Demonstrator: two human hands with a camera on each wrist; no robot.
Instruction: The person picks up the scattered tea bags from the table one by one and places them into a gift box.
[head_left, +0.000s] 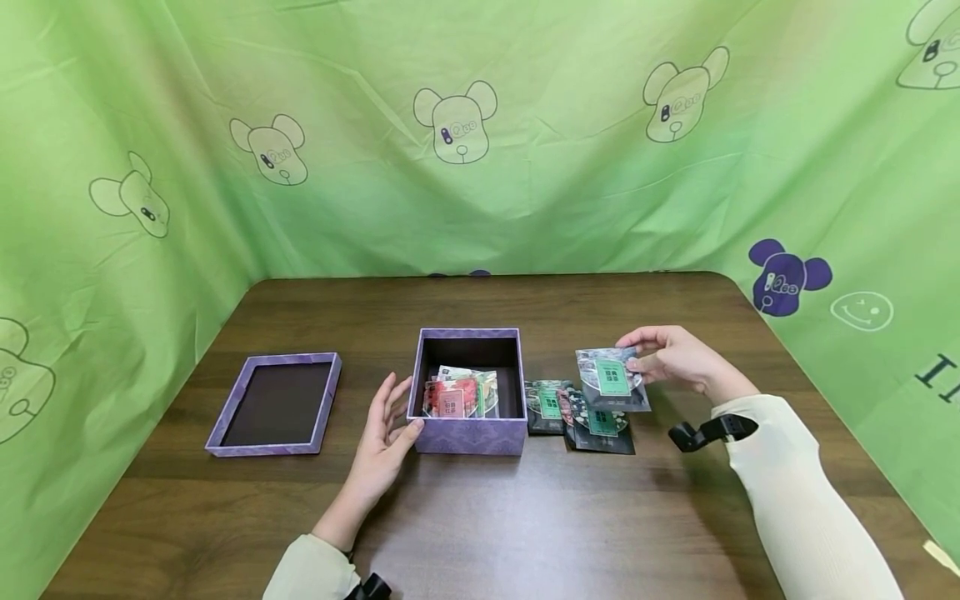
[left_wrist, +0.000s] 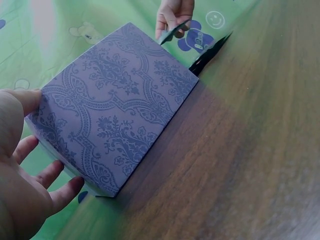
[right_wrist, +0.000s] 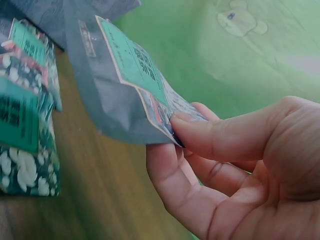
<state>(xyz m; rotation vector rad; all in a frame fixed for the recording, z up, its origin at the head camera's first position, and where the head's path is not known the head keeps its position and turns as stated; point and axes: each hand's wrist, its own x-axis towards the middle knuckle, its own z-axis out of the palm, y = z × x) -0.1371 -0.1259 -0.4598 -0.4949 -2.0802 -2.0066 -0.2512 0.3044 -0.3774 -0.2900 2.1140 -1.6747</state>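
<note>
A sleeve [head_left: 806, 500] is lying at 4 o'clock, the right hand [head_left: 678, 360] pinching a packet [head_left: 609, 377]; the spread left hand [head_left: 384, 437] is steadying a box [head_left: 470, 437] at 8. Packet-shifting seems underway, next needing steadiness.

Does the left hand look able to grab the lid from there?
Probably yes: the lid lies to the left of the left hand, and only table shows between them. It would just need to leave the box it touches.

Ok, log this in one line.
right hand: pinches flat grey green-labelled packet; left hand: touches purple patterned box; square purple lid: off
</note>
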